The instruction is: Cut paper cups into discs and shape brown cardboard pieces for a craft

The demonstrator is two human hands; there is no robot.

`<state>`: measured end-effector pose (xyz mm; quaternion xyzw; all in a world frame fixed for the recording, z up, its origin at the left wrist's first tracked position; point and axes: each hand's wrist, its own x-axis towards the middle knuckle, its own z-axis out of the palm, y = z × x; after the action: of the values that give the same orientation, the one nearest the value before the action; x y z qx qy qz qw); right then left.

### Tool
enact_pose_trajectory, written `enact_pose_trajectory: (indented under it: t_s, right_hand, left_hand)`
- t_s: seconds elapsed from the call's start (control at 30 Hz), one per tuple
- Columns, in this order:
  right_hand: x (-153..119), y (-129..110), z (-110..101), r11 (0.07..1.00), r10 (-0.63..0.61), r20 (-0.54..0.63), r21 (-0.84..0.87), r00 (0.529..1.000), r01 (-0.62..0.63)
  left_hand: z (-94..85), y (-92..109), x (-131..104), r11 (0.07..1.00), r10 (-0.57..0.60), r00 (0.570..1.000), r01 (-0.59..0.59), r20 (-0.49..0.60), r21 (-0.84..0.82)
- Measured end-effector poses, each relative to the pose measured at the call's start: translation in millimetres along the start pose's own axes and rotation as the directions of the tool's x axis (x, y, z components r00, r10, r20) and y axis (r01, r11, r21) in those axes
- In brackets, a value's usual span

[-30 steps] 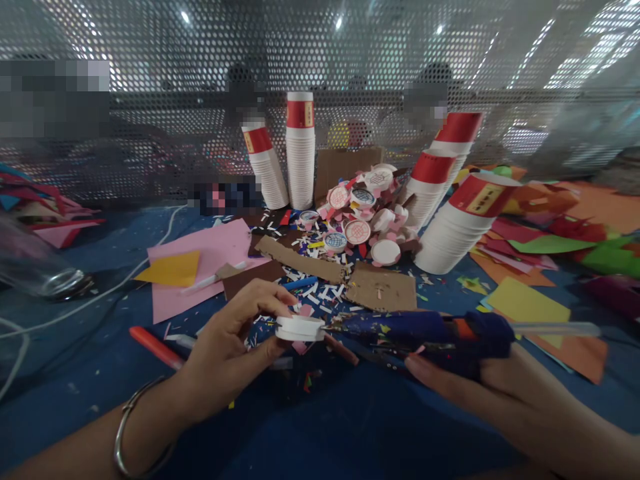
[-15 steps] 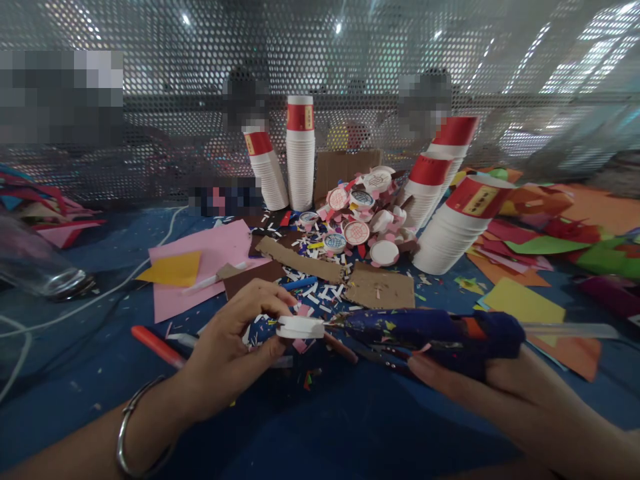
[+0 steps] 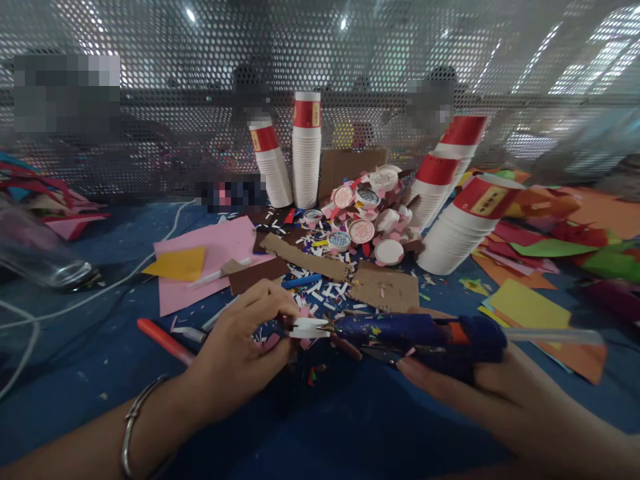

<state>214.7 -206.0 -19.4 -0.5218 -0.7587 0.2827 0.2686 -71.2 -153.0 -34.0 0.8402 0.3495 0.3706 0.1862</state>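
Observation:
Between the thumb and fingers of my left hand (image 3: 245, 333) is a small white paper disc (image 3: 309, 327), seen nearly edge-on. My right hand (image 3: 480, 393) is wrapped round a dark blue glue gun (image 3: 415, 333) with a clear glue stick (image 3: 555, 336) poking out of its back end. The gun's tip meets the right edge of the disc. Part of the gun's handle is hidden by my right hand. Behind the disc lie white paper scraps (image 3: 327, 291) and a blue pen (image 3: 301, 282).
Stacked paper cups (image 3: 306, 160) stand at the back, with more leaning stacks (image 3: 457, 233) at the right. Decorated discs (image 3: 361, 231) are heaped between them. Pink paper (image 3: 175, 290), a red-handled tool (image 3: 163, 339), flat cardboard (image 3: 383, 287) and yellow paper (image 3: 527, 303) lie around.
The disc has tilted in my left hand and shows more of an uneven edge. The glue gun has shifted slightly left relative to the table. The whole view has moved a little.

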Motion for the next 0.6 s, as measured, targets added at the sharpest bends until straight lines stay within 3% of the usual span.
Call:
enact_pose_trajectory:
  t_s: [0.6]
  right_hand:
    - [-1.2, 1.7, -4.6, 0.993, -0.046, 0.029, -0.109, 0.999, 0.049]
  left_hand:
    - [-0.9, 8.5, -1.0, 0.999, 0.021, 1.000, -0.021, 0.004, 0.042]
